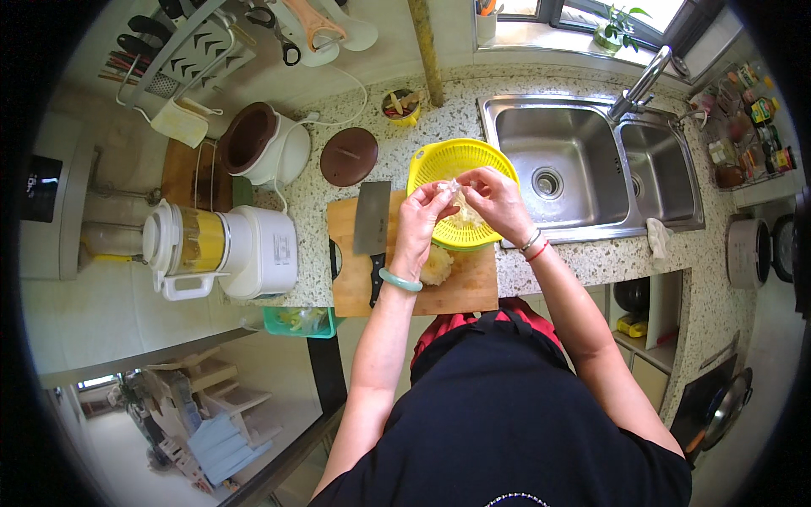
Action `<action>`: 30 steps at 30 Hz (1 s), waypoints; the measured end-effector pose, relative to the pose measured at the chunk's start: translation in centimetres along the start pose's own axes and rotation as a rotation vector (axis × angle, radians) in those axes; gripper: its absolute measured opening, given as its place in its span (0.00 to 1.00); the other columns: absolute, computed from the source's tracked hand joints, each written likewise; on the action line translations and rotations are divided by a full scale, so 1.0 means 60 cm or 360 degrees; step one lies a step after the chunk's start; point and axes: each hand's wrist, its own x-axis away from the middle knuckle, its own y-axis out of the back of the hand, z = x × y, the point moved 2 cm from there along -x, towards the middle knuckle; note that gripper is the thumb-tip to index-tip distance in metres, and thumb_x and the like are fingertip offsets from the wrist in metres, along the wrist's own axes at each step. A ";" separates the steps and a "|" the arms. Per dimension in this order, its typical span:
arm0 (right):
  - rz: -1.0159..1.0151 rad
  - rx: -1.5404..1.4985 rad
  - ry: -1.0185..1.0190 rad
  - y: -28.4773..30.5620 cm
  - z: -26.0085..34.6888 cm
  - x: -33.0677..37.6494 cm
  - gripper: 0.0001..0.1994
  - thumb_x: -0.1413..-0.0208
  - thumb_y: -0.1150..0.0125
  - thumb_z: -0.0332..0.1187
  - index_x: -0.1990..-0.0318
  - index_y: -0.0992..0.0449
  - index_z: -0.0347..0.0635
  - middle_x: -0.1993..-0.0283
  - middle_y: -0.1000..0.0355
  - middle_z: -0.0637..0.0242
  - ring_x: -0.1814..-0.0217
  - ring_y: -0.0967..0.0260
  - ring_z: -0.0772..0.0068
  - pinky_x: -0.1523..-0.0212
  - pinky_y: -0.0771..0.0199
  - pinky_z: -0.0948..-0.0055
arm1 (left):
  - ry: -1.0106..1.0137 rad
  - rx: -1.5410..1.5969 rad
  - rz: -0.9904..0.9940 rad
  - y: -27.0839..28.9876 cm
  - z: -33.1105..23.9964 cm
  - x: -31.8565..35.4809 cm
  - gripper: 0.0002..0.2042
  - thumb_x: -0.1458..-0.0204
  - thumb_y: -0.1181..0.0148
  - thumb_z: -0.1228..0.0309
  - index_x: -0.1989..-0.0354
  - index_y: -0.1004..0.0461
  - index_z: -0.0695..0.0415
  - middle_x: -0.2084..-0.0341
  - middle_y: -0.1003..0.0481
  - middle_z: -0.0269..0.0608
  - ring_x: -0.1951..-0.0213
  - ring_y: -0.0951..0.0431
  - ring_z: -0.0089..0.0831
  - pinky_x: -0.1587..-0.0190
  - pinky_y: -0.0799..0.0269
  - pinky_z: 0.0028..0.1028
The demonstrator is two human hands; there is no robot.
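Note:
Over a yellow colander (420, 162), both my hands meet with fingertips pinched together. My left hand (420, 211) and my right hand (497, 203) hold a small, pale, translucent piece of white fungus (454, 193) between them. More pale pieces lie in the colander below, partly hidden by my hands. A frilly, cream-coloured clump of white fungus (436, 265) rests on the wooden cutting board (465, 283), beside my left wrist. Left of that wrist, a cleaver (372, 221) lies on the board with its black handle toward me.
A double steel sink (557, 144) with a tap (640, 84) is at the right. Left stand a white cooker with a brown inner pot (269, 144), its brown lid (349, 157) and a blender (228, 249). A yellow cup (403, 108) stands behind; a green bin (297, 321) hangs at the counter's edge.

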 end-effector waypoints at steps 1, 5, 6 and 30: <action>-0.0003 0.0062 0.0028 0.002 0.002 -0.001 0.10 0.47 0.39 0.31 0.62 0.24 0.33 0.70 0.24 0.60 0.68 0.26 0.74 0.65 0.26 0.76 | -0.0012 -0.0024 -0.0010 -0.001 -0.003 0.000 0.09 0.46 0.41 0.75 0.57 0.28 0.63 0.62 0.24 0.38 0.62 0.23 0.23 0.58 0.22 0.24; 0.0079 -0.0076 -0.0074 0.001 0.008 -0.003 0.10 0.48 0.39 0.31 0.63 0.24 0.33 0.71 0.25 0.59 0.70 0.26 0.71 0.66 0.26 0.74 | -0.0063 -0.0204 -0.0093 -0.011 -0.007 -0.001 0.10 0.46 0.40 0.76 0.57 0.29 0.64 0.64 0.24 0.39 0.64 0.22 0.24 0.58 0.22 0.23; 0.0076 -0.0067 -0.0081 -0.001 0.005 -0.004 0.10 0.48 0.38 0.31 0.63 0.24 0.33 0.72 0.25 0.58 0.70 0.26 0.71 0.67 0.26 0.74 | -0.0111 -0.0227 -0.0084 -0.014 -0.006 -0.001 0.10 0.47 0.40 0.76 0.57 0.29 0.64 0.64 0.24 0.39 0.64 0.22 0.24 0.58 0.22 0.23; -0.0174 -0.0277 -0.0134 -0.020 -0.047 -0.007 0.08 0.46 0.41 0.29 0.62 0.22 0.34 0.70 0.24 0.62 0.68 0.27 0.78 0.65 0.27 0.77 | -0.0003 0.0033 -0.0048 0.005 0.001 0.000 0.09 0.46 0.41 0.77 0.57 0.28 0.66 0.64 0.24 0.42 0.63 0.22 0.27 0.54 0.21 0.28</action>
